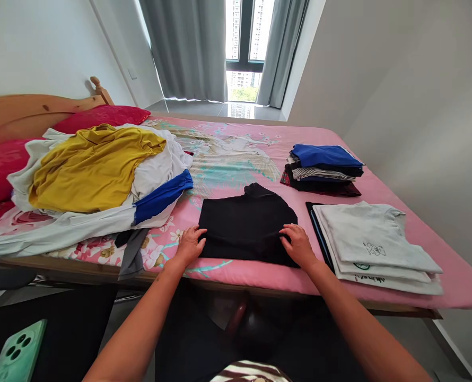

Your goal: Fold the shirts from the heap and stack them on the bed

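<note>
A black T-shirt (pixel 239 225), folded in half lengthwise with one sleeve at the upper right, lies flat on the bed in front of me. At its left edge rests my left hand (pixel 190 245), the fingertips touching the cloth and the thumb apart from the fingers. My right hand (pixel 298 245) lies on the shirt's right end, its fingers and thumb likewise apart. Neither hand grips the fabric. Just right of my right hand is a stack of folded pale T-shirts (pixel 367 239), with dark cloth showing under its left side.
A loose heap of clothes with a yellow shirt (pixel 96 170) on top covers the bed's left side. Farther back right stands a folded pile topped by a blue garment (pixel 325 155). A green phone (pixel 19 350) lies at lower left, below the bed's front edge (pixel 236 286).
</note>
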`<state>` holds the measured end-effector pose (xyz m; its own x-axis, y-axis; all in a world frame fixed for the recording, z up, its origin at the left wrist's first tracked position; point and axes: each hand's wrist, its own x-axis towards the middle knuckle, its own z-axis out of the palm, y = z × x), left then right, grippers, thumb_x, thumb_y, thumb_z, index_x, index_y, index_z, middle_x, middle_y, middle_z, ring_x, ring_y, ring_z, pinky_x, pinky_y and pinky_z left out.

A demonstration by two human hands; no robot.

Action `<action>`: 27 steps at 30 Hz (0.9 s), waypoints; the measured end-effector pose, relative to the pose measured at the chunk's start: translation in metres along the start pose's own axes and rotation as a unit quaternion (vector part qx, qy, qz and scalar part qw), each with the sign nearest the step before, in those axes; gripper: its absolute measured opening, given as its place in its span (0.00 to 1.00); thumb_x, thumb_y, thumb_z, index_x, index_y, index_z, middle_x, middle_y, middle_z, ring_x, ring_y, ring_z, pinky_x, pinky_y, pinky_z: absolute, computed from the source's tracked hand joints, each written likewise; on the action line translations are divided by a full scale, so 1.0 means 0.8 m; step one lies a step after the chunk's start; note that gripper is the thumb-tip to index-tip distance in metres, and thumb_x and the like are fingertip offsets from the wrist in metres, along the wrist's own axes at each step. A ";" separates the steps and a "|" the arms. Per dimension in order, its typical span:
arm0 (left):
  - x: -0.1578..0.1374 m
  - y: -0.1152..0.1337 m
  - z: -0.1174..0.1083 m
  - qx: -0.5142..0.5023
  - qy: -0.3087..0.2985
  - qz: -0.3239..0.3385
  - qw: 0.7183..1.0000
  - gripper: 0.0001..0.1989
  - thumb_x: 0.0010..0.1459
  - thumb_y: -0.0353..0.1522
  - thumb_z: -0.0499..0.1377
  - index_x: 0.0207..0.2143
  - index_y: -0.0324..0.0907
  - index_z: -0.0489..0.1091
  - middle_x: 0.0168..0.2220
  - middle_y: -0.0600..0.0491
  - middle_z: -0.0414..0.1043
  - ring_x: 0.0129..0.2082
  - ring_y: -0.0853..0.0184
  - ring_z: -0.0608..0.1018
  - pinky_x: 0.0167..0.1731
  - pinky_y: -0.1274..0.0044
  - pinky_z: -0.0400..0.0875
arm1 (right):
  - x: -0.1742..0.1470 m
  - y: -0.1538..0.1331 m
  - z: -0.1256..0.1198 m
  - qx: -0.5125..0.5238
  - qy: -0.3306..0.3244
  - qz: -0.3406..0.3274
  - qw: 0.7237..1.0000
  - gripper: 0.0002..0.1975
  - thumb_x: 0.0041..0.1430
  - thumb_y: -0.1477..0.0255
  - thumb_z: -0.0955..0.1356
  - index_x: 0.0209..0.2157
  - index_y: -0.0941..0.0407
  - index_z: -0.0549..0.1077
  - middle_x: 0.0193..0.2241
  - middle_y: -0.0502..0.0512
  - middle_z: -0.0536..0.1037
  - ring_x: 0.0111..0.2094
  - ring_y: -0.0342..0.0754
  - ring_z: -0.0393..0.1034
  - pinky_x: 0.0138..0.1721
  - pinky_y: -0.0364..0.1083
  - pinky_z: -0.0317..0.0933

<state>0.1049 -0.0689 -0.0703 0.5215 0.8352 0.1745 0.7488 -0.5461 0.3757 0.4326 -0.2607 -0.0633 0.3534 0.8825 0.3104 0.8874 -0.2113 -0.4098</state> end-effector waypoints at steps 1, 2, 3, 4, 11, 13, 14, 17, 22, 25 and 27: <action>0.003 -0.001 0.002 -0.004 -0.001 -0.017 1.000 0.14 0.54 0.33 0.56 0.44 0.44 0.73 0.51 0.48 0.69 0.51 0.59 0.69 0.53 0.67 0.61 | 0.012 0.003 0.003 0.012 0.005 0.016 1.000 0.12 0.57 0.67 0.61 0.38 0.55 0.73 0.44 0.59 0.73 0.50 0.55 0.63 0.54 0.53 0.55; 0.005 -0.002 0.004 -0.010 0.004 -0.036 0.999 0.12 0.55 0.34 0.56 0.41 0.44 0.74 0.48 0.48 0.70 0.49 0.59 0.71 0.52 0.68 0.63 | 0.023 0.006 0.006 0.020 0.009 0.039 0.999 0.13 0.58 0.65 0.61 0.38 0.55 0.73 0.42 0.59 0.74 0.47 0.54 0.65 0.51 0.53 0.57; 0.006 -0.002 0.006 -0.015 0.013 -0.055 0.998 0.11 0.55 0.35 0.55 0.39 0.43 0.74 0.45 0.49 0.72 0.47 0.60 0.72 0.51 0.69 0.64 | 0.033 0.008 0.008 0.025 0.011 0.069 0.997 0.14 0.58 0.64 0.61 0.39 0.55 0.73 0.40 0.58 0.75 0.45 0.54 0.66 0.49 0.53 0.58; 0.006 -0.002 0.008 -0.018 0.024 -0.070 0.997 0.10 0.55 0.35 0.55 0.37 0.43 0.74 0.43 0.49 0.73 0.45 0.61 0.72 0.49 0.69 0.64 | 0.040 0.010 0.009 0.028 0.011 0.102 0.994 0.15 0.59 0.63 0.61 0.41 0.56 0.72 0.39 0.58 0.76 0.43 0.54 0.67 0.47 0.52 0.59; -0.003 -0.001 0.016 -0.007 0.053 -0.064 0.997 0.12 0.57 0.35 0.54 0.42 0.44 0.72 0.46 0.50 0.72 0.47 0.60 0.71 0.51 0.69 0.62 | 0.026 0.025 0.015 0.026 -0.016 0.182 0.983 0.20 0.60 0.59 0.60 0.48 0.56 0.69 0.40 0.57 0.76 0.44 0.53 0.67 0.45 0.50 0.58; -0.002 -0.001 0.016 0.007 0.046 -0.062 0.997 0.14 0.55 0.36 0.56 0.44 0.45 0.72 0.47 0.50 0.71 0.47 0.59 0.71 0.50 0.67 0.62 | 0.016 0.029 0.013 -0.016 -0.033 0.181 0.983 0.20 0.58 0.60 0.62 0.47 0.56 0.70 0.41 0.57 0.75 0.46 0.53 0.66 0.46 0.50 0.57; -0.002 0.000 0.016 0.014 0.041 -0.063 0.997 0.14 0.55 0.36 0.56 0.44 0.46 0.71 0.47 0.50 0.70 0.48 0.58 0.70 0.50 0.67 0.62 | 0.012 0.030 0.012 -0.040 -0.045 0.182 0.981 0.19 0.57 0.60 0.63 0.46 0.55 0.71 0.42 0.57 0.75 0.46 0.54 0.65 0.46 0.50 0.56; 0.002 0.001 0.013 0.027 0.034 -0.064 0.997 0.11 0.53 0.36 0.57 0.40 0.46 0.72 0.45 0.50 0.70 0.47 0.59 0.71 0.49 0.67 0.63 | 0.011 0.027 0.004 -0.102 -0.077 0.192 0.973 0.14 0.55 0.61 0.64 0.38 0.54 0.73 0.40 0.56 0.74 0.47 0.56 0.65 0.45 0.51 0.56; 0.004 0.003 0.008 0.009 0.065 -0.029 0.997 0.07 0.53 0.32 0.57 0.35 0.43 0.71 0.39 0.51 0.73 0.43 0.61 0.73 0.47 0.70 0.63 | 0.014 0.015 -0.005 -0.100 -0.056 0.179 0.977 0.12 0.61 0.65 0.60 0.39 0.55 0.70 0.33 0.55 0.76 0.37 0.50 0.69 0.37 0.45 0.55; 0.005 0.002 0.010 -0.018 0.046 -0.058 0.997 0.08 0.56 0.34 0.55 0.37 0.43 0.71 0.35 0.53 0.75 0.38 0.63 0.75 0.44 0.72 0.65 | 0.011 0.014 -0.006 -0.093 -0.083 0.206 0.971 0.15 0.64 0.63 0.58 0.42 0.55 0.69 0.32 0.56 0.76 0.34 0.49 0.71 0.32 0.44 0.54; 0.006 0.001 0.012 -0.015 0.031 -0.077 0.996 0.10 0.56 0.36 0.55 0.38 0.43 0.71 0.36 0.52 0.75 0.38 0.64 0.75 0.42 0.73 0.65 | 0.007 0.016 -0.008 -0.097 -0.105 0.220 0.965 0.16 0.64 0.60 0.57 0.40 0.54 0.70 0.33 0.56 0.77 0.35 0.50 0.71 0.33 0.44 0.54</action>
<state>0.1119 -0.0663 -0.0777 0.3741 0.9122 0.1673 0.8055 -0.4090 0.4287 0.4481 -0.2607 -0.0614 0.6592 0.7505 -0.0463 0.7106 -0.6419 -0.2879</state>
